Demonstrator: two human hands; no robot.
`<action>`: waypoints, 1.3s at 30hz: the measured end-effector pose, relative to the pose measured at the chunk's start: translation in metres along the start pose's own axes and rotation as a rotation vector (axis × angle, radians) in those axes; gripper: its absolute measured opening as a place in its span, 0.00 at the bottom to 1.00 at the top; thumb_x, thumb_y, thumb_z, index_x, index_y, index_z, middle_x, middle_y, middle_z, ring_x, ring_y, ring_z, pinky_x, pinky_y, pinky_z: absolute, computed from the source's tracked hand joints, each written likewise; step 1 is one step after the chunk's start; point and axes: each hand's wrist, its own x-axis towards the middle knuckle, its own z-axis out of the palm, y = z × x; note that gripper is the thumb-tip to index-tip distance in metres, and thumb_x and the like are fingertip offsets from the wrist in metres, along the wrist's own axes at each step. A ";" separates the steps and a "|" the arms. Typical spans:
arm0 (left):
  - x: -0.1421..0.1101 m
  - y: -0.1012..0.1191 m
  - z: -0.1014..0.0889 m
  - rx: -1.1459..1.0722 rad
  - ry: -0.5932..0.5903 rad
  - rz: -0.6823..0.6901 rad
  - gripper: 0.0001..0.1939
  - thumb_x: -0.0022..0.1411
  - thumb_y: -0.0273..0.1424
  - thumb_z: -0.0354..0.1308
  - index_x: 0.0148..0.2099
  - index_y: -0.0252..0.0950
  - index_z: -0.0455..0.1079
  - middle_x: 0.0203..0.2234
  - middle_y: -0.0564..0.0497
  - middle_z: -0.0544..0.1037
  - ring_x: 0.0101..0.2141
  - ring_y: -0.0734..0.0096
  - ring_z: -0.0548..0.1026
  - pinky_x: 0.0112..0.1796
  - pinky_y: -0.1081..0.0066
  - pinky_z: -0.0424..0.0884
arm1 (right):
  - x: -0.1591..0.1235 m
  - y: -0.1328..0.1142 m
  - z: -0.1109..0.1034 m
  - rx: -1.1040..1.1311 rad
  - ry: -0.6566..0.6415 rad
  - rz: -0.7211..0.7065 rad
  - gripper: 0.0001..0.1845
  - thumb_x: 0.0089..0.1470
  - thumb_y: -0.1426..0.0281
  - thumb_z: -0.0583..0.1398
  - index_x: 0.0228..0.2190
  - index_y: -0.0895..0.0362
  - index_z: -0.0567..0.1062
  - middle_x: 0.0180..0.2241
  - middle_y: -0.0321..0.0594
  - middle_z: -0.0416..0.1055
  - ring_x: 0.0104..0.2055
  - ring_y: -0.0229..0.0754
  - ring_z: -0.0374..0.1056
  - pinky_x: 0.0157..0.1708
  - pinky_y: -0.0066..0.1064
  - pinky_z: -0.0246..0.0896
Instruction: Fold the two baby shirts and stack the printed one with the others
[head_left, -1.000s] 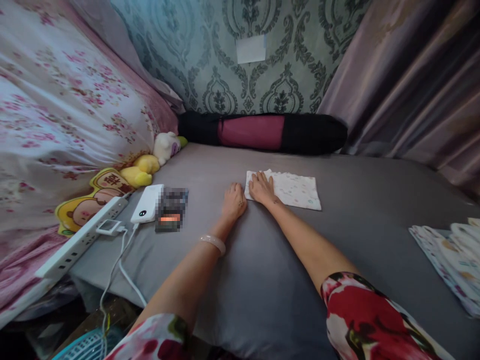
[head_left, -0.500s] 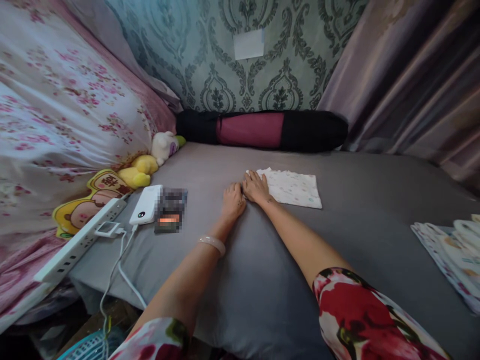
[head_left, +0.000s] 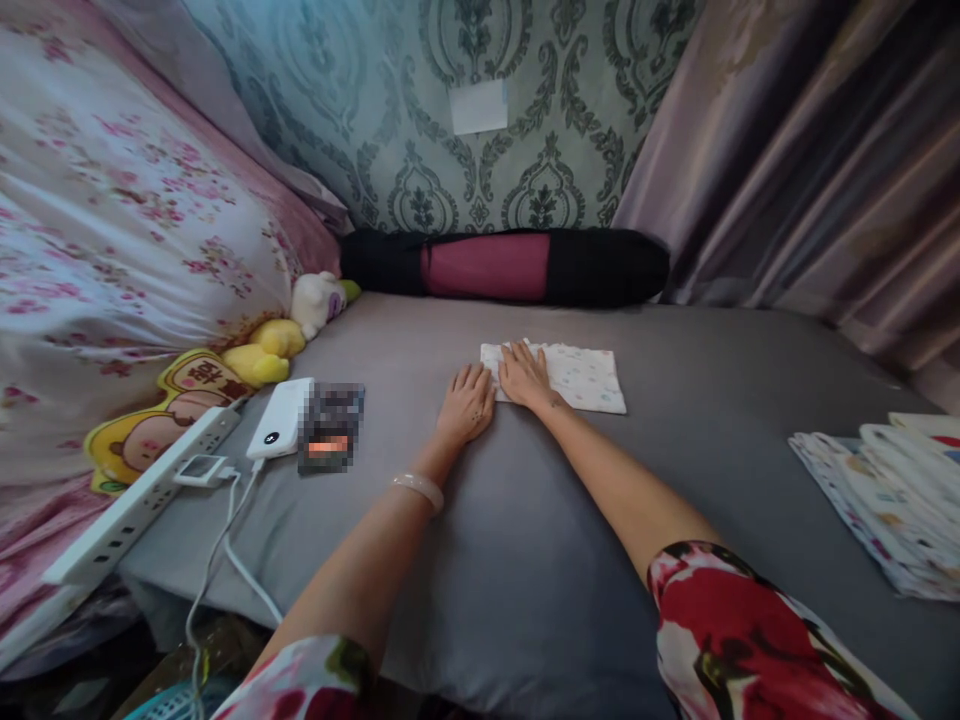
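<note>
A small white folded cloth (head_left: 577,377) with tiny coloured dots lies flat on the grey bed sheet (head_left: 525,540). My right hand (head_left: 525,376) rests palm down on the cloth's left end, fingers stretched out. My left hand (head_left: 467,403) lies flat on the sheet just left of the cloth, fingers extended, touching the right hand's side. A pale bangle (head_left: 420,487) circles my left wrist.
A stack of folded printed cloths (head_left: 877,500) sits at the right edge. A white power bank (head_left: 276,431), a dark blurred object (head_left: 330,428), a power strip (head_left: 142,490) with cables and plush toys (head_left: 262,355) lie at left. A black and maroon roll (head_left: 502,265) lines the wall.
Both hands have slid slightly over the cloth's left end and the left hand's fingers have flattened. The view has shifted a little to the right.
</note>
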 end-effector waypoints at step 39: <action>0.002 -0.001 -0.002 0.109 -0.183 0.024 0.26 0.71 0.38 0.36 0.67 0.41 0.58 0.66 0.49 0.59 0.65 0.56 0.56 0.62 0.53 0.53 | -0.022 0.047 -0.007 -0.024 -0.019 0.263 0.30 0.66 0.61 0.42 0.64 0.61 0.57 0.68 0.51 0.47 0.69 0.54 0.39 0.64 0.55 0.32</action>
